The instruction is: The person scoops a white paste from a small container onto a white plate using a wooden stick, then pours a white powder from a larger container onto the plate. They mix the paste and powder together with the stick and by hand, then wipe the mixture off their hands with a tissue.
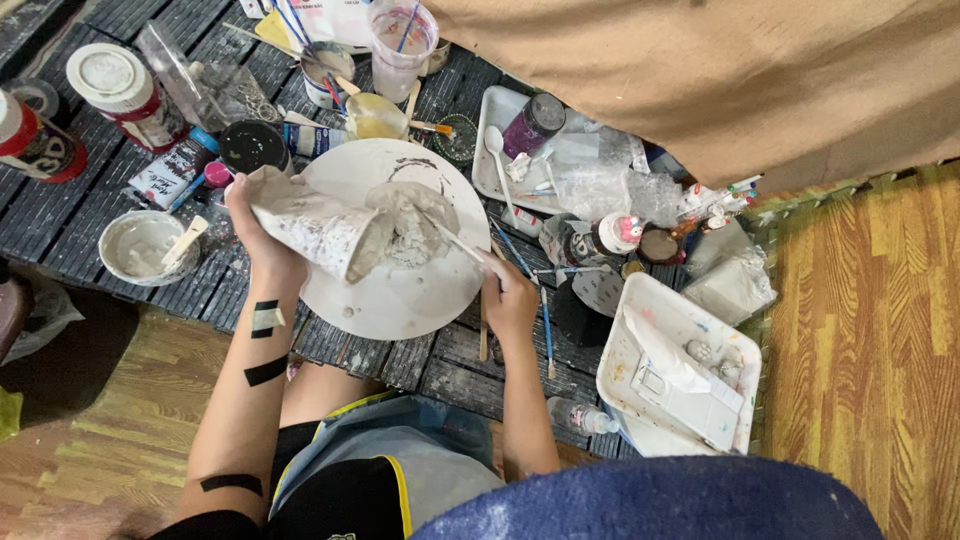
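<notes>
Red-labelled can [35, 140]: stood at the far left edge of the dark slatted table [70, 215], well apart from either hand.
White-lidded jar [122, 90]: set upright, up and to the left of the left-hand fingers.
Small bowl [140, 246]: placed to the left of the left hand; pale paste is held in it and a flat wooden stick [186, 240] is leaned on its rim.
Left hand [258, 238]: fingers are wrapped around the narrow end of a plaster-smeared cone [318, 228] and clamped on it; strips of black tape are seen along the forearm.
Cone: held tilted, its wide mouth turned to the right, away from the gripping fingers and over the plate.
Round white plate [400, 295]: laid flat between the two hands; a lump of grey-white plaster [415, 222] is heaped on it, just beyond the cone's mouth.
Thin white stick [455, 240]: gripped at its lower end, its tip reaching up-left from the right-hand fingers into the plaster.
Right hand [510, 298]: fingers are closed together around the stick, at the plate's right rim.
Paintbrushes [540, 310]: laid on the table just beside and below the right-hand fingers.
White tray [500, 150]: set above the right hand; a white spoon and a dark purple jar [535, 122] are held in it.
Large white tray [640, 300]: rested to the right of the right hand, well apart from the fingers, paint-stained, with a white box inside.
</notes>
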